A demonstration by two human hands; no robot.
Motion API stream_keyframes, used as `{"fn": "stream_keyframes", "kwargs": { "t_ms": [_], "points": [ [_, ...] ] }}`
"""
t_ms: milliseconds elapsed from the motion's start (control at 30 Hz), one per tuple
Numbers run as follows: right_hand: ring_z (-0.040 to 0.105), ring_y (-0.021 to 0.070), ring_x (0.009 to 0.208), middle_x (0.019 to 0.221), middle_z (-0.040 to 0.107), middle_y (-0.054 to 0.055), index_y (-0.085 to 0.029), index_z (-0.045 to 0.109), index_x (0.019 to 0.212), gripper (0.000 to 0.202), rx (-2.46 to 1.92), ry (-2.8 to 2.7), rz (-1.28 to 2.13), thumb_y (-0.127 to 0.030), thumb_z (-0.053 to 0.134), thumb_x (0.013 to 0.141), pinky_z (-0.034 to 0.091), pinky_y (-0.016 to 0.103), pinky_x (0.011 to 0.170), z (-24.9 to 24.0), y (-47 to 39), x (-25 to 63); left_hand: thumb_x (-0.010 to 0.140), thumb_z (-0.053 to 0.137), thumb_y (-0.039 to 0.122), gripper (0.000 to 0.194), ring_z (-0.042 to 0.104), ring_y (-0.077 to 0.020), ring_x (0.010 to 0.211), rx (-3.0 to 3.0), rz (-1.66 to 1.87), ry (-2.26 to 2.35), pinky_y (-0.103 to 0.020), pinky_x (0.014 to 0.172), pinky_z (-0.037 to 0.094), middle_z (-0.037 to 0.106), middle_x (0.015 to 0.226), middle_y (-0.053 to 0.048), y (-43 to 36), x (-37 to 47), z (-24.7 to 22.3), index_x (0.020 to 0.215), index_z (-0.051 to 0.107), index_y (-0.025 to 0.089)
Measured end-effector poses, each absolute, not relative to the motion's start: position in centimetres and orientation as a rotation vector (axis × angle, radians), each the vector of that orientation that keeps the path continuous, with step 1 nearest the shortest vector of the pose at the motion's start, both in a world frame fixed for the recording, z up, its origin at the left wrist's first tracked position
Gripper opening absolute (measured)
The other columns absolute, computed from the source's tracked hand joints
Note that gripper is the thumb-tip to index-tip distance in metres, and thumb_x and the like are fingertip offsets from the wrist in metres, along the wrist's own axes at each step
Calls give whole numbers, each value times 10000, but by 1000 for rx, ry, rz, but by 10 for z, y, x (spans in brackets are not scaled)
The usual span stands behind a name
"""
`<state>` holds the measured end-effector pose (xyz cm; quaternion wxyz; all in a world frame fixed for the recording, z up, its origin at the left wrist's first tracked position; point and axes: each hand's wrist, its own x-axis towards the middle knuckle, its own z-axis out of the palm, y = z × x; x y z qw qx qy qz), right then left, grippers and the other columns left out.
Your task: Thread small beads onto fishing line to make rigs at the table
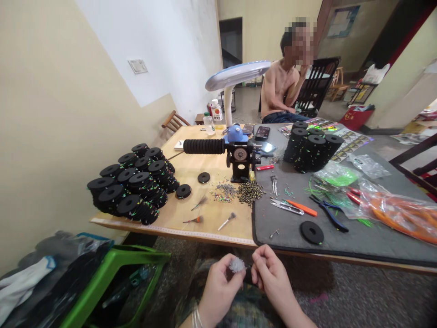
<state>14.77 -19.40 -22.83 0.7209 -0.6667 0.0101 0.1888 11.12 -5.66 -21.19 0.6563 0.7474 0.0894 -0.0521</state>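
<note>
My left hand (221, 284) is closed around a tuft of pale, translucent strands (236, 265), whose bushy end faces up between thumb and fingers. Right beside it, my right hand (271, 273) pinches with thumb and forefinger at something thin and dark; its kind is too small to make out. Both hands are above my lap, just in front of the table edge. Nearest to them on the table lie a small metal piece (274, 234), a black foam ring (312, 232) and a white-handled tuft (227, 221).
Stacks of black foam spools (129, 182) stand left, more spools (312, 146) at back right. A black winding device (240, 159), lamp (235, 75), bead piles (250, 193), snips (287, 206), pliers (329, 213) and plastic bags (396, 205) lie between. A person (282, 86) sits behind. A green stool (112, 273) is lower left.
</note>
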Motion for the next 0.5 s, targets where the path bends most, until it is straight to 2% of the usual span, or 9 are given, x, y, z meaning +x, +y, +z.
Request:
{"fn": "stream_keyframes", "kwargs": {
  "t_ms": [200,367,500],
  "points": [
    [369,92,432,468,429,-87,-212,448,753,368,-1565,-118,337,-555,480,881,291,209,455,-232,-196,147,741,615,194,109,487,-126,566,1730,-30,205,-206,555,399,545,585,15,-57,115,-213,642,584,162],
    [417,109,523,583,471,-52,-197,504,751,264,-1635,-277,413,-418,503,895,321,216,504,-219,-199,153,756,650,301,171,523,-135,540,1760,-46,235,-209,520,396,619,594,-16,-56,118,-212,698,663,141],
    [456,119,570,609,527,-46,-188,602,788,115,-1803,-411,448,-274,564,854,331,213,544,-206,-205,161,775,641,295,163,560,-153,563,1908,29,178,-217,535,392,660,620,-30,-50,117,-205,715,693,153]
  ]
}}
